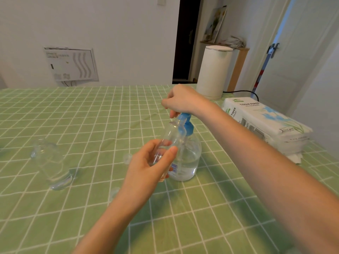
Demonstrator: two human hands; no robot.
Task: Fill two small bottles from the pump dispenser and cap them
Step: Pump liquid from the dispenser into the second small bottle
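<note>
Green checked bench (91,110), pump dispenser (189,154) at centre.
Left hand (146,171) grips small bottle (168,142), tilted, mouth at blue nozzle (181,129). Right hand (181,100) closed over pump head. Second bottle (52,162) stands well left.

bright, even daylight | soft shadows | slight blur | wide-angle bending at edges

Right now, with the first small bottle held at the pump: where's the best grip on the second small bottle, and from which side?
Take the second small bottle around its straight cylindrical body, below the shoulder, coming in from the near side. It stands upright and alone on the tablecloth, left of the left hand. Clear smooth walls will probably be slippery, so wrap it rather than pinch the narrow neck, leaving the open mouth free for the pump dispenser.
</note>
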